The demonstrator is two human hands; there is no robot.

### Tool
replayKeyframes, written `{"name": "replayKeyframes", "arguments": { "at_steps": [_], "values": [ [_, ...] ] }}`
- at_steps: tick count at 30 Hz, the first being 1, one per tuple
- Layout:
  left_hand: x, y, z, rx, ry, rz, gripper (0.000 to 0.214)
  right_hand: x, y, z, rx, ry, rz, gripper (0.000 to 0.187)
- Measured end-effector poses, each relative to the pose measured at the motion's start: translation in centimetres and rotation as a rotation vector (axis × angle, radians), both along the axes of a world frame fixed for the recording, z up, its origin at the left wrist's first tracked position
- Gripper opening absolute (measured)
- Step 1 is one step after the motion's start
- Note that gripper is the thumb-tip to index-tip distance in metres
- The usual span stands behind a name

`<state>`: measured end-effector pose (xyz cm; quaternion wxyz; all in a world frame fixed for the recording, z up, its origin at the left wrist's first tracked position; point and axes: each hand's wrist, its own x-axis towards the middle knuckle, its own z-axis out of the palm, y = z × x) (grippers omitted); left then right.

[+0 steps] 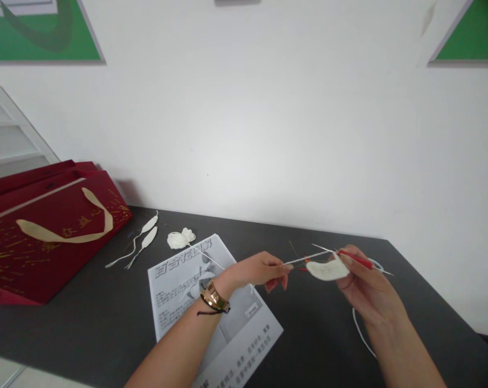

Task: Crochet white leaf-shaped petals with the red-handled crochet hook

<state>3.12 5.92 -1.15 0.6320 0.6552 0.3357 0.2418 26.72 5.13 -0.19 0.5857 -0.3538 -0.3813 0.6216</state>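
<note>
My right hand (367, 285) is closed around a crochet hook with a red handle (357, 259), its thin metal tip pointing left. A curved white crocheted piece (327, 270) hangs at its fingertips, close to the hook. Between the two hands runs a taut white yarn (306, 258). The fingertips of my left hand (270, 272), which wears bracelets at the wrist, pinch this yarn. Behind the crocheted piece lies a small orange-red item (307, 260), mostly hidden. A loose length of white yarn (361, 331) trails down below my right hand.
Under my left arm lies a printed sheet (171, 293) on the dark table (106, 318). White crocheted pieces (181, 238) and two slim white leaf shapes (149, 237) with tails lie behind it. Red gift bags (54, 231) stand at left; a white wall (244, 134) rises behind.
</note>
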Motion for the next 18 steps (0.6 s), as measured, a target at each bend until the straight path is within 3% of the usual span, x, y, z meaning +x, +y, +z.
{"name": "replayKeyframes", "arguments": {
  "at_steps": [4,8,11,15,18],
  "values": [
    [-0.2,-0.5,0.6,-0.034,-0.107,-0.009,0.040,0.2,0.2,-0.2,-0.041,0.070,-0.021,0.018],
    [0.1,-0.7,0.6,-0.101,-0.372,0.003,0.048,0.3,0.3,-0.3,-0.049,0.124,-0.025,0.017],
    [0.8,-0.8,0.3,-0.160,-0.571,0.030,0.031,-0.3,0.1,-0.3,-0.053,0.125,-0.011,0.016],
    [1.6,-1.1,0.2,-0.242,-0.713,-0.011,0.086,-1.9,-0.4,-0.2,-0.056,0.101,-0.026,0.018],
    [2.1,-1.7,0.4,-0.301,-0.747,-0.038,0.103,-3.2,-0.9,-0.6,-0.010,0.053,-0.072,0.017]
  ]
}}
